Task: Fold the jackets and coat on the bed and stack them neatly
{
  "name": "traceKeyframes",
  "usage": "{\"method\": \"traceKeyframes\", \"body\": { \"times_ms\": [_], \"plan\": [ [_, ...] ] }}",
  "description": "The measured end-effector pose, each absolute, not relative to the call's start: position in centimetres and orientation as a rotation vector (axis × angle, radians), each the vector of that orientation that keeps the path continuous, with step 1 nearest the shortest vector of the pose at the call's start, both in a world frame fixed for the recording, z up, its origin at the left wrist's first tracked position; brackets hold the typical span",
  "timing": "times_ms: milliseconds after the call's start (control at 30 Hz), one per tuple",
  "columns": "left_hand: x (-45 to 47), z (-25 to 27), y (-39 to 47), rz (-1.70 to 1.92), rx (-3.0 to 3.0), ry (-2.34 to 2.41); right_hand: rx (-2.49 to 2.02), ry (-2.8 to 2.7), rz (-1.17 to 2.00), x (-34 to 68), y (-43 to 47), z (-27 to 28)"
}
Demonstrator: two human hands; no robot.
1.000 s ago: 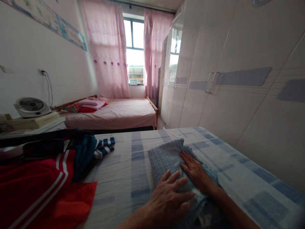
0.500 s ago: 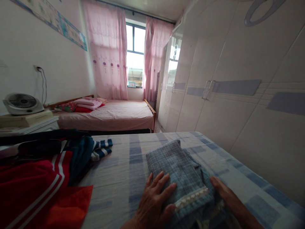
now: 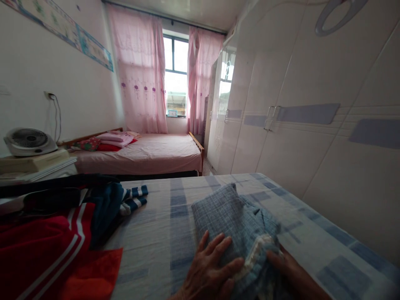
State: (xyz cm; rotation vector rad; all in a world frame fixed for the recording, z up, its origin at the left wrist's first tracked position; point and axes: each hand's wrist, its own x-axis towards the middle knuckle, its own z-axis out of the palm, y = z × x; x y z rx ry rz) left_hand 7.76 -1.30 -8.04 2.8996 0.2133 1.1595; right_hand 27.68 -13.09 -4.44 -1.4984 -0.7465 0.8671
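Note:
A folded blue-grey woven garment (image 3: 218, 212) with a pale decorative trim lies on the checked bedsheet (image 3: 156, 237) in front of me. My left hand (image 3: 211, 266) rests on its near left part, palm down and fingers spread. At the right edge, my right hand (image 3: 286, 266) pinches the cloth beside the trim, thumb on top; its other fingers are mostly hidden. The fabric bunches and curves between both hands. Its lowest part is dark and partly covered by them.
To the left lie a red garment with white stripes (image 3: 40, 250), an orange cloth (image 3: 96, 271) and a dark blue garment with striped cuffs (image 3: 108, 204). A fan (image 3: 29, 141) stands beyond them. White wardrobes (image 3: 281, 154) line the right side; a pink bed (image 3: 162, 150) is farther back.
My right hand has moved left and inward, bending the trimmed edge of the garment into a curve. My left hand has slid slightly right, still spread on the cloth.

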Motion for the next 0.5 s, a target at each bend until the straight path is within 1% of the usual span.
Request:
{"method": "traceKeyframes", "body": {
  "times_ms": [167, 300, 433, 500],
  "plan": [
    [8.1, -8.8, -0.8, 1.204, 2.884, 0.154, -1.457, -0.629, 0.906, 26.6, -12.4, -4.1],
    [7.6, -9.5, -0.2, 1.315, 2.769, 0.201, -1.368, -0.557, 0.911, 28.7, -10.3, -3.0],
    [6.9, -9.9, 0.4, 1.315, 2.644, 0.458, -1.335, -0.595, 0.893, 32.2, -5.7, 0.2],
    [6.8, -10.2, 0.9, 1.272, 2.653, 0.487, -1.299, -0.643, 0.876, 33.7, -3.1, 2.7]
  ]
}}
